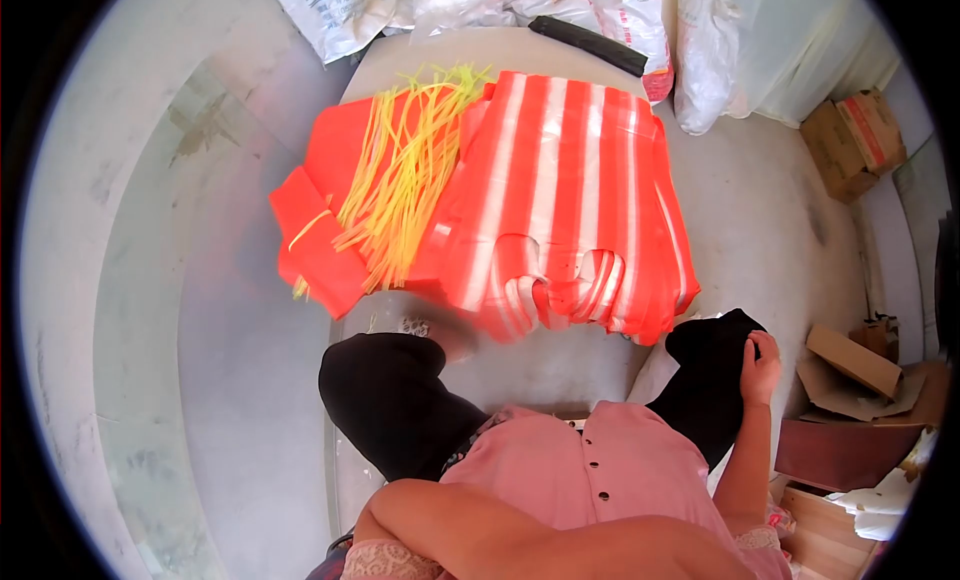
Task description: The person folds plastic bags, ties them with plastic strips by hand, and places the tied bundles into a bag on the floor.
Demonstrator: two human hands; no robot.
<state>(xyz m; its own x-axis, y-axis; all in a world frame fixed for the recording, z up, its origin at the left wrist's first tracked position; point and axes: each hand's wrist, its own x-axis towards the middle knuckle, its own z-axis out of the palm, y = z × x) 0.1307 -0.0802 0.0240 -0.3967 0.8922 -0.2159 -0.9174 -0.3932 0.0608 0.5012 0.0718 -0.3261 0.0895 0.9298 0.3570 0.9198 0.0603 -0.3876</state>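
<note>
The fingers of the right hand (pixel 762 370) lie bent and a little parted over the right knee of the black trousers (pixel 715 370), resting on the cloth with no other thing in their hold. The left arm (pixel 460 525) crosses in front of the pink top (pixel 545 450), but its hand lies beyond the lower edge, so I cannot tell whether those fingers are wide, narrow or holding anything. Just ahead of the knees, apart from the right hand, lies the red-and-white striped stack (pixel 570 170), its near end showing curved cut-outs and puckered folds; its layers look gathered into one pile, yet no band shows around it. Loose yellow strips (pixel 405 190) spread beside it over a flat red pile (pixel 335 145); many seem unused. At the near left corner, a small red bundle (pixel 325 260) has one yellow strip (pixel 309 231) across it, so that piece looks already bound, while the striped stack appears laid out but unbound, and neither visible arm is at work on it. Farther off, a black bar (pixel 588 46) lies by white plastic bags (pixel 640 25), and cardboard boxes (pixel 845 150) sit at the right.
</note>
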